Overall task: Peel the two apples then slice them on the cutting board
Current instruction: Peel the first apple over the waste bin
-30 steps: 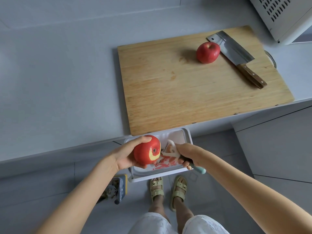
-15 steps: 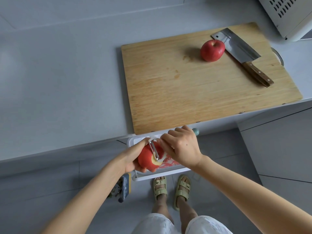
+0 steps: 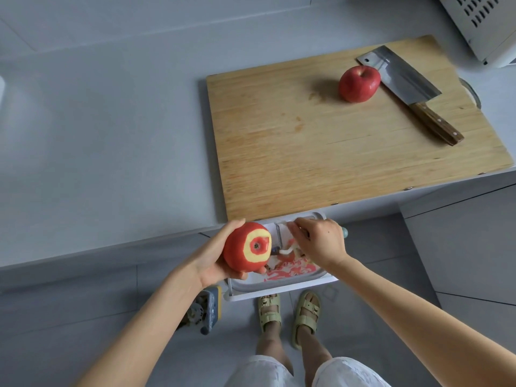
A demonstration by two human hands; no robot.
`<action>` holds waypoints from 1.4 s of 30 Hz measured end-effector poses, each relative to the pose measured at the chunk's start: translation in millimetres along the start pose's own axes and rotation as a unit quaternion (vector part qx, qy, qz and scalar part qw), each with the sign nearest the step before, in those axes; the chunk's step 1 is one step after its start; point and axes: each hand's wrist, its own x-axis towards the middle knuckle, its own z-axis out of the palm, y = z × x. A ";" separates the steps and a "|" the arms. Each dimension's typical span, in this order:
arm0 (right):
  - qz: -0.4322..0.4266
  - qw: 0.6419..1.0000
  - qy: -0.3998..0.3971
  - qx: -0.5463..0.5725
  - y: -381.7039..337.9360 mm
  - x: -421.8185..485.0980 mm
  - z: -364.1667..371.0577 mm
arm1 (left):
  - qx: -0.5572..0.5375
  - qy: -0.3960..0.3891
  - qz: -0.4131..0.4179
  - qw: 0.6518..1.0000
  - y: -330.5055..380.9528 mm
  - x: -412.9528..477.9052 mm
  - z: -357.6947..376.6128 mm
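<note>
The left hand (image 3: 212, 258) cupped a red apple (image 3: 247, 247) from below and from its left, thumb up over the top and fingers curled beneath, so the fruit sat firmly in the grip. The apple was held out past the front edge of the grey counter (image 3: 97, 135), above the left end of a white bin (image 3: 293, 283) that held red peelings. A pale ring of bare flesh circled the apple's end that faced the camera, with a small red patch left around the core; the rest of the skin was red.

Just right of the apple, the right hand (image 3: 321, 241) was closed round a peeler (image 3: 278, 234), its fingers wrapped over the handle and the teal end poking out past the knuckles. The blade stood upright close beside the apple's right side; whether it touched the fruit could not be told. A pale curl of peel (image 3: 287, 250) hung below the blade, over the bin.

On the counter lay a wooden cutting board (image 3: 335, 163). At its far right stood the second apple (image 3: 359, 83), unpeeled, well apart from both hands. A cleaver (image 3: 405, 82) lay flat just to its right, the blade touching or nearly touching the fruit and its wooden handle pointing towards the board's right edge.
</note>
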 end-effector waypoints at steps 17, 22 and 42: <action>-0.075 0.995 0.051 -0.039 -42.6 12.4 -25.4 | 0.002 0.065 0.063 0.996 -3.3 13.1 13.9; -0.045 0.995 0.033 -0.077 -28.0 2.8 -22.9 | -0.033 0.098 0.096 0.990 -5.7 14.1 13.4; -0.004 0.998 -0.008 0.060 -24.8 -1.5 -34.7 | 0.062 0.021 0.051 0.997 3.3 -9.3 16.8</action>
